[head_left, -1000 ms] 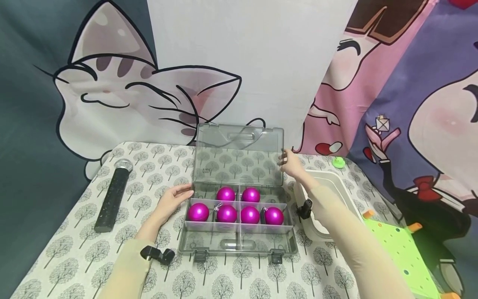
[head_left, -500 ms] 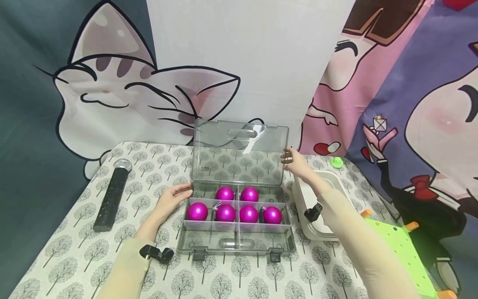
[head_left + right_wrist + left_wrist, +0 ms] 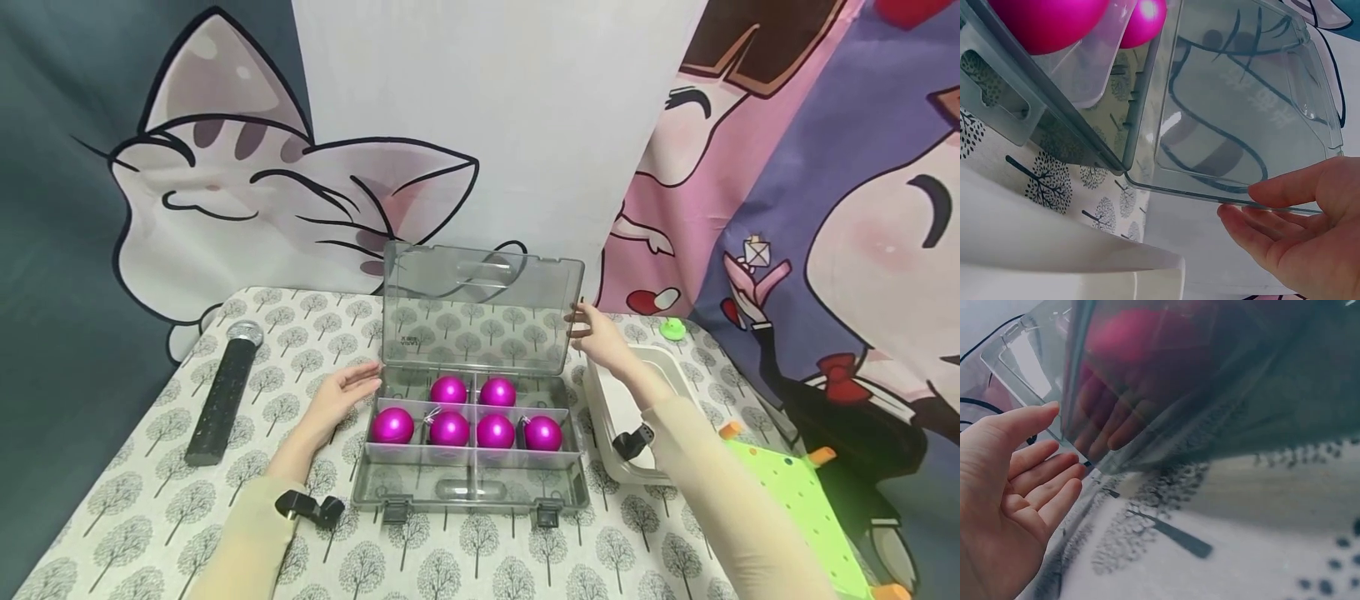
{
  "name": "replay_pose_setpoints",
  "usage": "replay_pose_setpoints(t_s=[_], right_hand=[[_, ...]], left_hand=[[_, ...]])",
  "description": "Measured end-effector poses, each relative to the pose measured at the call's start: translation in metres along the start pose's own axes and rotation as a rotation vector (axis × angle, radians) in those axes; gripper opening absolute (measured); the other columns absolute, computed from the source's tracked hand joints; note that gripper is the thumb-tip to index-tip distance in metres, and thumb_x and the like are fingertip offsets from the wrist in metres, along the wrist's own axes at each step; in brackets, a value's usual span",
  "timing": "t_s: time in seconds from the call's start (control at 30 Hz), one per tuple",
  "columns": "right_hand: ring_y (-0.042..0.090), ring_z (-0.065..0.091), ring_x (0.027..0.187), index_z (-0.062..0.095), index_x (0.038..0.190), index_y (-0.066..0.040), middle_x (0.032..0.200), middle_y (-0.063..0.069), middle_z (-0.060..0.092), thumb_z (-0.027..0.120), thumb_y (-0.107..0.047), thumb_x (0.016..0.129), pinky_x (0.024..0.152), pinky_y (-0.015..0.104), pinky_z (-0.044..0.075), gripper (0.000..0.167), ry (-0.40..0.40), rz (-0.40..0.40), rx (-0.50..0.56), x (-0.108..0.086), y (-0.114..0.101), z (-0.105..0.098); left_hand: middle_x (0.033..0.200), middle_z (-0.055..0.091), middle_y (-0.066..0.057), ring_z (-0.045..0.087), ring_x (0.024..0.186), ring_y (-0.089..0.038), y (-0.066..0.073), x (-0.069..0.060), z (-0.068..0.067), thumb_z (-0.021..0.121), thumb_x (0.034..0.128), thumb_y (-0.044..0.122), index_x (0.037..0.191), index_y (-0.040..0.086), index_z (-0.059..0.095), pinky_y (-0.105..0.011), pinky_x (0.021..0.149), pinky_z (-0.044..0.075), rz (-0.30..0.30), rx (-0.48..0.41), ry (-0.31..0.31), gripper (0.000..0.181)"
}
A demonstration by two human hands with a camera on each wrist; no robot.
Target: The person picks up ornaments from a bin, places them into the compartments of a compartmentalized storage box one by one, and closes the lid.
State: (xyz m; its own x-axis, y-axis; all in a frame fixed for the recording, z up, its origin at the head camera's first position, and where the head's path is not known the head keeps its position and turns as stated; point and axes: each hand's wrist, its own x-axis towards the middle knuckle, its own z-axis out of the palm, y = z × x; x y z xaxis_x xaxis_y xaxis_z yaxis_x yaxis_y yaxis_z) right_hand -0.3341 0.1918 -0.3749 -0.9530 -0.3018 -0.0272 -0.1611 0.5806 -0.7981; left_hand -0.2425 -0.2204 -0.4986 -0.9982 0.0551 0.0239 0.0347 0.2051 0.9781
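A translucent grey plastic case [image 3: 471,505] stands with its lid [image 3: 480,325] raised. Several shiny magenta Christmas baubles [image 3: 496,431] sit in its divided compartments; some show silver hanging caps. My right hand [image 3: 600,335] pinches the lid's right edge; in the right wrist view, the thumb lies on the inner face and the fingers are behind the rim. Close to the case's rear left corner is my left hand [image 3: 333,406], fingers relaxed and slightly bent. In the left wrist view its thumb tip [image 3: 1052,409] is at the case edge; whether it touches is unclear.
A white bin [image 3: 630,477] stands right of the case, under my right forearm. To the left lies a black microphone [image 3: 220,400]. A green toy duck [image 3: 672,329] is at the back right, near a green pegboard-like panel [image 3: 802,508] with orange pegs. Tree-patterned cloth covers the table.
The lid has tilted a little forward, its top edge now nearer and wider in view. My right hand has stayed on its edge, moving with it. My left hand has barely shifted.
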Motion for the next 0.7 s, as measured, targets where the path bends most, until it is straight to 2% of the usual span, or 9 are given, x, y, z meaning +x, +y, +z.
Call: replay_pose_setpoints(t_s=[0.07, 0.13, 0.23, 0.3, 0.4, 0.57, 0.7], right_hand=[[0.052, 0.05, 0.124, 0.023, 0.147, 0.013, 0.142, 0.036, 0.042, 0.049, 0.016, 0.085, 0.101, 0.051, 0.05, 0.068, 0.006, -0.005, 0.004, -0.002, 0.0, 0.0], [0.052, 0.051, 0.124, 0.023, 0.147, 0.013, 0.142, 0.036, 0.042, 0.049, 0.017, 0.084, 0.101, 0.05, 0.05, 0.068, 0.009, -0.01, 0.003, -0.004, 0.0, 0.001], [0.051, 0.052, 0.124, 0.023, 0.148, 0.012, 0.143, 0.035, 0.042, 0.049, 0.017, 0.084, 0.102, 0.05, 0.05, 0.069, 0.02, 0.001, 0.017, -0.007, -0.001, 0.001], [0.051, 0.052, 0.122, 0.021, 0.148, 0.012, 0.144, 0.035, 0.042, 0.049, 0.017, 0.085, 0.101, 0.049, 0.05, 0.07, 0.028, 0.004, 0.015, -0.01, -0.002, 0.0], [0.051, 0.054, 0.121, 0.021, 0.149, 0.011, 0.145, 0.034, 0.041, 0.049, 0.016, 0.085, 0.101, 0.049, 0.05, 0.07, 0.036, 0.016, 0.018, -0.013, -0.003, 0.001], [0.049, 0.053, 0.123, 0.019, 0.15, 0.01, 0.146, 0.033, 0.041, 0.049, 0.015, 0.086, 0.103, 0.05, 0.049, 0.071, 0.039, 0.028, 0.036, -0.017, -0.004, 0.003], [0.05, 0.051, 0.125, 0.019, 0.151, 0.009, 0.147, 0.033, 0.039, 0.048, 0.017, 0.087, 0.104, 0.051, 0.047, 0.07, 0.049, 0.021, 0.074, -0.023, -0.002, 0.004]], left_hand=[[0.143, 0.05, -0.022, 0.059, 0.122, -0.013, 0.004, 0.002, -0.002, 0.064, 0.0949, 0.019, 0.141, -0.004, 0.045, -0.011, 0.099, 0.043, 0.005, -0.019, -0.003, 0.055], [0.144, 0.049, -0.022, 0.059, 0.121, -0.009, 0.009, 0.004, -0.006, 0.063, 0.0955, 0.02, 0.142, -0.004, 0.043, -0.01, 0.099, 0.043, 0.006, -0.02, -0.007, 0.056], [0.146, 0.048, -0.021, 0.056, 0.127, -0.019, 0.021, 0.011, -0.012, 0.061, 0.0969, 0.02, 0.144, -0.002, 0.041, -0.017, 0.105, 0.042, 0.016, 0.01, -0.015, 0.055], [0.146, 0.048, -0.021, 0.052, 0.132, -0.029, 0.03, 0.017, -0.015, 0.06, 0.0975, 0.019, 0.144, -0.002, 0.041, -0.026, 0.109, 0.041, 0.029, 0.038, -0.017, 0.055], [0.146, 0.047, -0.023, 0.047, 0.134, -0.038, 0.043, 0.024, -0.018, 0.059, 0.0982, 0.017, 0.145, -0.004, 0.04, -0.039, 0.113, 0.037, 0.062, 0.076, -0.02, 0.054], [0.148, 0.043, -0.025, 0.044, 0.136, -0.04, 0.061, 0.031, -0.018, 0.058, 0.0987, 0.017, 0.147, -0.003, 0.037, -0.047, 0.115, 0.034, 0.07, 0.107, -0.042, 0.056], [0.148, 0.043, -0.025, 0.044, 0.136, -0.041, 0.068, 0.032, -0.017, 0.058, 0.0986, 0.019, 0.147, -0.003, 0.036, -0.049, 0.116, 0.033, 0.071, 0.126, -0.056, 0.058]])
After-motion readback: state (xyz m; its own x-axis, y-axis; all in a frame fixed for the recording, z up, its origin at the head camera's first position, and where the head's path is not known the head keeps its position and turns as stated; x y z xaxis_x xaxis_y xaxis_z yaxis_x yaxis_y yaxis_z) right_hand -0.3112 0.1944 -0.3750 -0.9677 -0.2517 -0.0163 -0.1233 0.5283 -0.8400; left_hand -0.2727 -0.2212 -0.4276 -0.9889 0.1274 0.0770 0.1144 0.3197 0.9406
